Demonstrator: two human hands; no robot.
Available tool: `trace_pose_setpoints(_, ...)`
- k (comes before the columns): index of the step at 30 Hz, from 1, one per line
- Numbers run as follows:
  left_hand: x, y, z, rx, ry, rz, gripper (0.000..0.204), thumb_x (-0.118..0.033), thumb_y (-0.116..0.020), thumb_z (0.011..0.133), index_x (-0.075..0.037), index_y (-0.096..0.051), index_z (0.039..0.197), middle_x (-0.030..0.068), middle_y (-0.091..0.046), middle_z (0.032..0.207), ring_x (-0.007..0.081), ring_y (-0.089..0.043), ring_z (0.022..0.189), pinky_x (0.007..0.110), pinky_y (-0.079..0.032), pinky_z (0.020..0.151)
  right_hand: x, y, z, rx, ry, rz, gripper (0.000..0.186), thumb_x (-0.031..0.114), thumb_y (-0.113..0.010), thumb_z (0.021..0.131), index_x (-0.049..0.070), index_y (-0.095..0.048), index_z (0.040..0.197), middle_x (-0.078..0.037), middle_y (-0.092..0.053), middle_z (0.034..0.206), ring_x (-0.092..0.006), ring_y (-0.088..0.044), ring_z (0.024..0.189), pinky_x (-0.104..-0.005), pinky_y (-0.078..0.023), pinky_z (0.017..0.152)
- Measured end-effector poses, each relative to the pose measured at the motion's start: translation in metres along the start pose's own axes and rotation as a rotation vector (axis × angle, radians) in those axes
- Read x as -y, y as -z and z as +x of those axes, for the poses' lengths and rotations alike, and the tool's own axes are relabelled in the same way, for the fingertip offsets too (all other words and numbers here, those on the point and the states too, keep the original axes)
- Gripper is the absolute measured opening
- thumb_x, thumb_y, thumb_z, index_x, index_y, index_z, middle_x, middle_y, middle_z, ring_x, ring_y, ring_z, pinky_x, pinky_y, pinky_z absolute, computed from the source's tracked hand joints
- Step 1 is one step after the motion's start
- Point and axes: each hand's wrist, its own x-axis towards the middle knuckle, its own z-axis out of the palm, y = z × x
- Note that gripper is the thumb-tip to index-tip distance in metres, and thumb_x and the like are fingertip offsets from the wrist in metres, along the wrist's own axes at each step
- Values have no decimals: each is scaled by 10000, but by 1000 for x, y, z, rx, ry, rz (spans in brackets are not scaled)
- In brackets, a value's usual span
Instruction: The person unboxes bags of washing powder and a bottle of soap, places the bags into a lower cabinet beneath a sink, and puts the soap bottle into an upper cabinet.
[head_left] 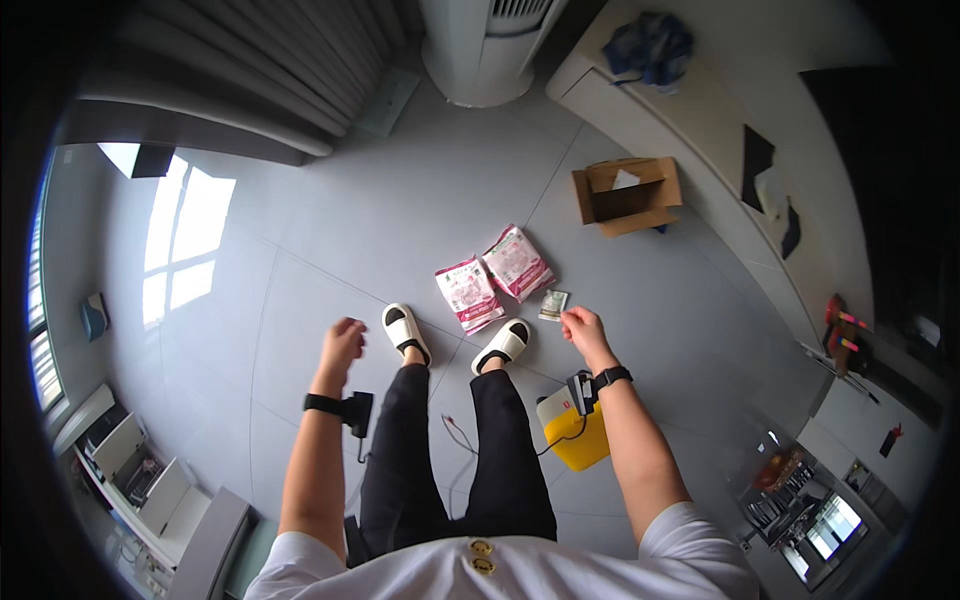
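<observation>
Small greenish packet (553, 304) lies flat on the grey tiled floor (380, 220), just beyond the fingertips of the right hand (583, 330). Hand is loosely curled, fingers drawn together and pointing toward the packet; cannot tell whether they pinch anything, nothing visible between them. Hand looks raised above the floor, not touching the packet.

Left hand (342, 342) hangs apart on the other side of the legs, fingers folded into a loose fist, no object seen in it. Both wrists carry black straps with small devices attached.

Further out from the right-hand grip: two pink-and-white pouches (492, 278) side by side, edges touching or nearly so, just left of the packet. White sandals (455, 338) stand close before them, the right one near the packet. Behind the right wrist, a yellow container (575, 435) with a cable running to it. An open cardboard box (627, 195) well beyond the pouches, toward the wall.

Risk, as judged: packet is thin and flat on smooth tile, so a fingertip pinch may slide it rather than lift it. Right sandal is near enough to step on or nudge it. The cable trailing by the feet could snag a foot if the person shifts.
</observation>
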Motion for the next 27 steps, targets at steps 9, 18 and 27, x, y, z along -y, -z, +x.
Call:
trace_pose_setpoints(9,187,-150,289,-37,157,-52,252,-188,-628,849,9,-598,1002,50,-615,804,131,-577,674,253,-454,573,-202,-33,269,-149,175,-628,276,239,-701,780,21,-633,934,-123,-658,872,-255,-634,830,-361,-501,745)
trace_pose_setpoints(18,278,-230,431,-75,297,-318,662,-225,-745,771,-39,-355,1272,108,-554,1177,212,-547,1036,392,-407,892,-254,-31,445,-172,259,-705,725,295,-763,713,25,-428,1297,-216,-501,1265,-372,-461,1198,-421,-391,999)
trace_pose_setpoints(27,292,-217,473,26,143,-601,185,-170,-646,881,-54,-621,1023,22,-652,907,138,-595,887,290,-453,824,-191,-119,462,357,767,-1673,396,189,-663,743,171,-598,1133,-57,-574,1167,-245,-505,1148,-569,-242,1049)
